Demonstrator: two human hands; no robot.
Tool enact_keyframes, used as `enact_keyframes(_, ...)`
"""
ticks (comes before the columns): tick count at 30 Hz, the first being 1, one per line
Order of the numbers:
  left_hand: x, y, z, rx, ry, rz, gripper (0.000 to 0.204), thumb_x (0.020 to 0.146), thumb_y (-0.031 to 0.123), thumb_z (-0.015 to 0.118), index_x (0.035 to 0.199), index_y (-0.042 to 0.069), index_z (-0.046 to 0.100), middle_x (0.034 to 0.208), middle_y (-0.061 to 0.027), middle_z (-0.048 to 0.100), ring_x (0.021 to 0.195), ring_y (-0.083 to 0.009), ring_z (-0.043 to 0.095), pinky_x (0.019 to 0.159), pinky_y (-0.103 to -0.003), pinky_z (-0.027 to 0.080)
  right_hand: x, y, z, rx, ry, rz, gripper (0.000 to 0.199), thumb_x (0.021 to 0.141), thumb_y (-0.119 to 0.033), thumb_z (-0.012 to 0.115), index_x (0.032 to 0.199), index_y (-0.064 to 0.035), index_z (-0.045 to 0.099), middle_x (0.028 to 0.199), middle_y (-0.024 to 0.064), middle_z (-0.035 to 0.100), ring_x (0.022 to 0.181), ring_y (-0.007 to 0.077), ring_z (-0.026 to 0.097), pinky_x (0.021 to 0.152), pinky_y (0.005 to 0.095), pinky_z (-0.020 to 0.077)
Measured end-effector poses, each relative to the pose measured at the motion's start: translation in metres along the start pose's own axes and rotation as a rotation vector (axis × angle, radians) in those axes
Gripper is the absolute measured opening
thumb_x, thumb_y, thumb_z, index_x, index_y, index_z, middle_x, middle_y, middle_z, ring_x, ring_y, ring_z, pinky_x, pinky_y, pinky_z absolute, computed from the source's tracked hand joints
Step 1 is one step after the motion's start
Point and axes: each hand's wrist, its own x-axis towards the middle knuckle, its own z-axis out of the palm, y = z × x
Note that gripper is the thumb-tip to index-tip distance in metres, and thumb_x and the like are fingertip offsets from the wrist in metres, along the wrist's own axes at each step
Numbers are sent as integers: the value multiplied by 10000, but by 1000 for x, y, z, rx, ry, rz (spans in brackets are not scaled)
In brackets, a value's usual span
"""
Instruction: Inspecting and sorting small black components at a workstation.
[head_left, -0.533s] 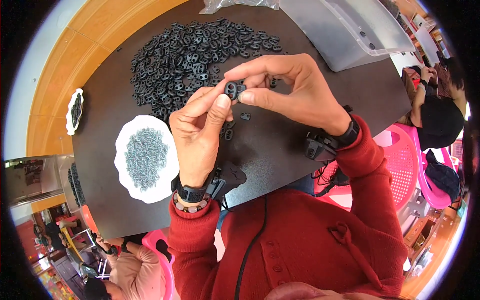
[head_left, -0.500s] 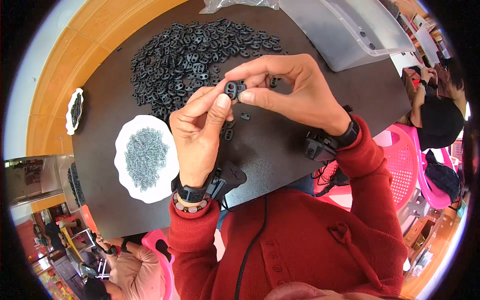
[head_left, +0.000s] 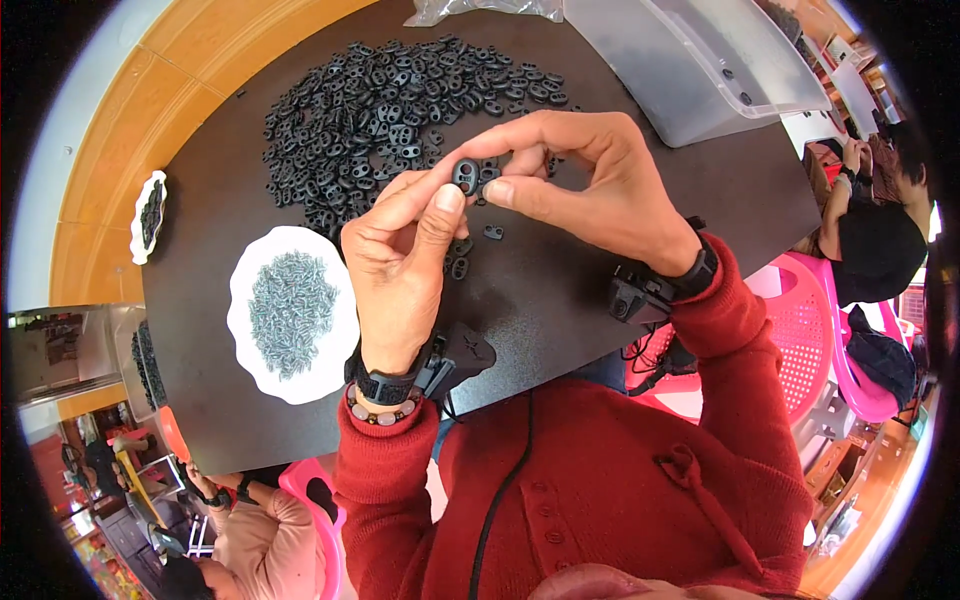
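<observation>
Between my two hands, above the table, is a black two-hole cord lock (head_left: 465, 177). My left hand (head_left: 400, 240) pinches its left side between thumb and forefinger. From the right, my right hand (head_left: 590, 180) closes on it, forefinger along its top and thumb at a small dark part on its right side. Whether that dark part belongs to the same cord lock I cannot tell. Behind my hands spreads a large pile of black cord lock pieces (head_left: 340, 120). A white scalloped dish (head_left: 245, 355) of small metal springs (head_left: 292, 310) stands left of my left wrist.
A translucent plastic bin (head_left: 690, 90) stands at the back right of the dark table (head_left: 570, 290). A clear plastic bag (head_left: 480, 10) lies at the far edge. Another white dish (head_left: 148, 218) with black pieces is far left. Other people sit around, one on a pink chair (head_left: 325, 510).
The cord lock has turned slightly between my fingers, so its holes face differently. My hands stay nearly in place, and the view has shifted a little.
</observation>
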Motion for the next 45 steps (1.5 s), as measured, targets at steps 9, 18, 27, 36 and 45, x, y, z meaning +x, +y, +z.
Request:
enact_keyframes(9, -1, -4, 0, 35, -21, 32, 309, 1066, 63, 738, 1370, 17, 771, 1043, -42, 711, 835, -90, 599, 750, -230, 501, 0, -9, -4, -31, -59, 93, 358, 948, -47, 824, 1301, -14, 784, 861, -29, 718, 843, 30, 636, 860, 245, 504)
enact_keyframes(18, -3, -7, -4, -80, -26, -18, 307, 1064, 47, 734, 1367, 5, 766, 1086, -57, 719, 848, -99, 609, 761, -244, 513, -1, -2, -1, -1, -75, -11, 356, 955, -60, 822, 1310, -45, 801, 847, -25, 710, 803, 41, 602, 770, 243, 495)
enact_keyframes(27, -8, -2, -9, -35, 9, 5, 299, 1068, 106, 756, 1340, -15, 771, 1093, -63, 755, 856, -98, 638, 761, -245, 530, 0, 2, 4, -161, -78, -191, 388, 934, -34, 832, 1320, -51, 795, 864, 8, 676, 842, 115, 605, 805, 286, 488)
enact_keyframes(36, -10, -5, -8, -164, 4, -90, 333, 1084, 161, 745, 1365, -16, 753, 1023, -65, 800, 870, -105, 709, 792, -269, 596, -5, 9, 15, -280, 46, -323, 403, 881, -21, 874, 1275, -63, 801, 950, 32, 730, 857, 144, 639, 785, 299, 524)
enact_keyframes(45, -13, -2, -10, -329, -17, -178, 331, 1106, 168, 704, 1367, -32, 740, 1130, -147, 819, 929, -171, 785, 842, -307, 661, -3, 12, 19, -412, 77, -492, 428, 860, -8, 873, 1275, -91, 808, 1010, 25, 740, 923, 174, 649, 766, 304, 521)
